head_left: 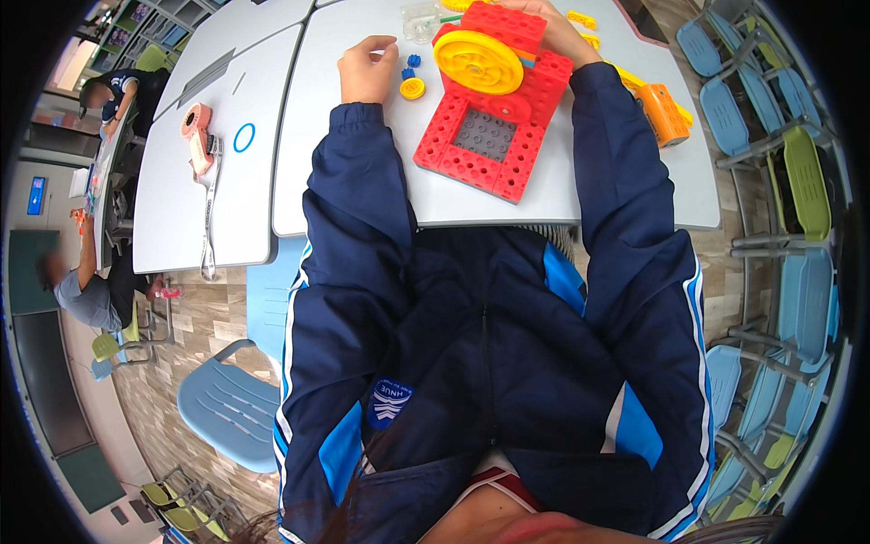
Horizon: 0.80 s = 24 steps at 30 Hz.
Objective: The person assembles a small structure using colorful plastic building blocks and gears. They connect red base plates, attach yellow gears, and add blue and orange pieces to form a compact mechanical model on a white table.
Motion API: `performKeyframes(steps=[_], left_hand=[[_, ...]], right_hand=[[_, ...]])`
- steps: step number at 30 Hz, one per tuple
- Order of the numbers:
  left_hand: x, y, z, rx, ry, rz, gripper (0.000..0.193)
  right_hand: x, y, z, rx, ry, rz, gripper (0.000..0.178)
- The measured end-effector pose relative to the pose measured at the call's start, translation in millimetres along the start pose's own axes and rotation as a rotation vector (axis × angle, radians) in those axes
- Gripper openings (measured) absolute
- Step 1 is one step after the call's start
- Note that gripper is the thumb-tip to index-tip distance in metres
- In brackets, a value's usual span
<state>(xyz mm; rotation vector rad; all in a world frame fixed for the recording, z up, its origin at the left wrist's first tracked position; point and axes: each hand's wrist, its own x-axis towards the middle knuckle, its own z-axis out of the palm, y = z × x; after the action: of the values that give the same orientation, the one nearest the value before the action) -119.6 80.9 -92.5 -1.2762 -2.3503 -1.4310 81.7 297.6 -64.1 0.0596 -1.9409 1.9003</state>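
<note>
A toy brick model [435, 150] stands on the table before me, made of red bricks round a dark grey studded plate. On its upright part sits a large yellow wheel [478, 63], with a smaller red wheel [504, 106] below. My right hand [555, 29] grips the model's upper right side; its fingertips are hidden behind the red bricks. To the left of the model, my left hand [366, 71] is curled closed above the table, and whatever its fingers hold, if anything, is hidden. Beside it lie small blue pieces [412, 62] and a small yellow wheel [412, 88].
A clear plastic container [420, 22] stands at the far side. Yellow pieces [581, 19] and an orange box-shaped part [662, 115] lie to the right. On the left table are a pink tape dispenser [197, 136] and a blue ring [244, 138]. Blue chairs [231, 408] stand around; two people sit far left.
</note>
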Motion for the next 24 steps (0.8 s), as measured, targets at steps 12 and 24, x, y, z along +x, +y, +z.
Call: performKeyframes(steps=[12,24], left_hand=[[-1.7,1.5,3.5,-0.017,-0.001,0.018,0.024],[0.1,0.9,4.1,-0.002,-0.006,0.002,0.028]], right_hand=[[4.8,9.7,-11.7,-0.077,0.078,-0.014,0.026],[-0.1,-8.6,-3.1,-0.053,-0.073,-0.083,0.009]])
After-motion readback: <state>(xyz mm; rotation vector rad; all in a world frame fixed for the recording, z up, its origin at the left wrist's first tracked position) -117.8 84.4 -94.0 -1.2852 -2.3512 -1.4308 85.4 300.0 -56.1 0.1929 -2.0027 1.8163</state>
